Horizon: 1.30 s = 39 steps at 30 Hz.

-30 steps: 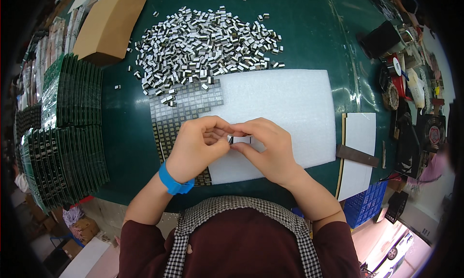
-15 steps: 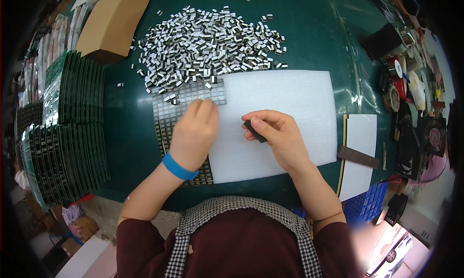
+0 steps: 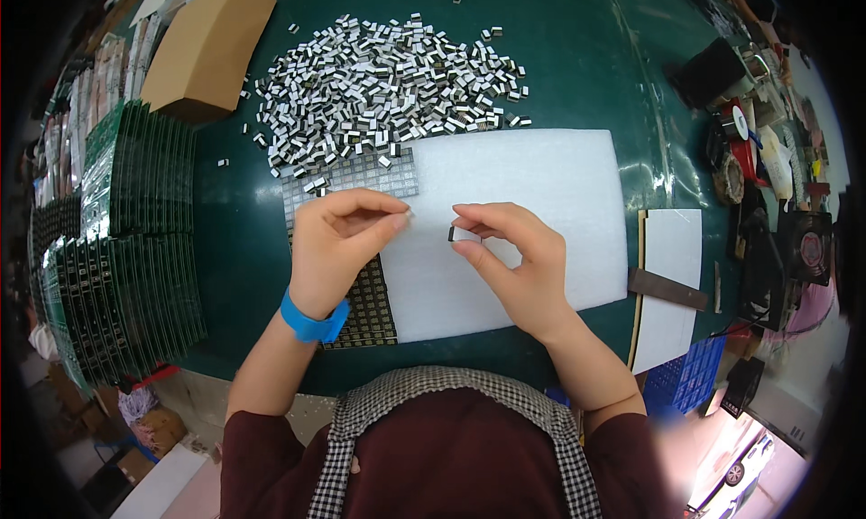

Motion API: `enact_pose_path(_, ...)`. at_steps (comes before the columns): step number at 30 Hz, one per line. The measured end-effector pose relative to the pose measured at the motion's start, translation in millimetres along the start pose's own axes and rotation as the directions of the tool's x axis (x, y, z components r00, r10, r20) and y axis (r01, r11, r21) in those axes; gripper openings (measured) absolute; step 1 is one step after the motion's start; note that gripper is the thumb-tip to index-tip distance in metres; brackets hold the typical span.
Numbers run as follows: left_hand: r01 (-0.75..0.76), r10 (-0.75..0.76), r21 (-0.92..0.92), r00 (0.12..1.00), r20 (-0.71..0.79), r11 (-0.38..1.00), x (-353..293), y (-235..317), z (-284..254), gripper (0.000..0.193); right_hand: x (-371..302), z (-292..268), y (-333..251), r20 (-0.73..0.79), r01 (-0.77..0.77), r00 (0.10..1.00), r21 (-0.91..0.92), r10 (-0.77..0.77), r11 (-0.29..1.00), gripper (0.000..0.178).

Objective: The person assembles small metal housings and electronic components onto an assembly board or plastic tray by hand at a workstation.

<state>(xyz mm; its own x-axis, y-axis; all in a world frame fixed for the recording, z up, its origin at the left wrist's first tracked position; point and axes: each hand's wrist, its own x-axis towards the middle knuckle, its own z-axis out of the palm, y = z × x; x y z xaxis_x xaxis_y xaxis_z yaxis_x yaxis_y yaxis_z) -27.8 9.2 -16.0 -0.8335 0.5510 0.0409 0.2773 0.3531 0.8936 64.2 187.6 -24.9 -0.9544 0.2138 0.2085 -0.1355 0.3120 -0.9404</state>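
My right hand (image 3: 514, 257) pinches a small black-and-silver component (image 3: 456, 234) between thumb and fingers, over a white foam sheet (image 3: 532, 194). My left hand (image 3: 338, 244), with a blue wristband, hovers above a gridded tray (image 3: 361, 293) with its fingertips pinched together close to the right hand; whether it holds a piece is hidden. A large heap of the same small components (image 3: 379, 77) lies on the green mat beyond the tray.
Stacks of green circuit boards (image 3: 126, 239) stand at the left. A cardboard box (image 3: 207, 50) sits far left. White sheets with a dark bar (image 3: 667, 289) lie at the right, beside tape rolls and tools (image 3: 749, 149).
Both hands were joined, then the left reached up toward the heap. Now the left has drawn back toward the right hand, which holds a component raised over the foam.
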Motion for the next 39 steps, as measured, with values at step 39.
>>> enact_pose_path(39, 0.333, -0.298, -0.288, 0.941, 0.158, 0.898, -9.4, 11.0, -4.8, 0.025, -5.8, 7.3, 5.7, 0.166, -0.271, 0.960, 0.378, 0.223, 0.885, 0.028)
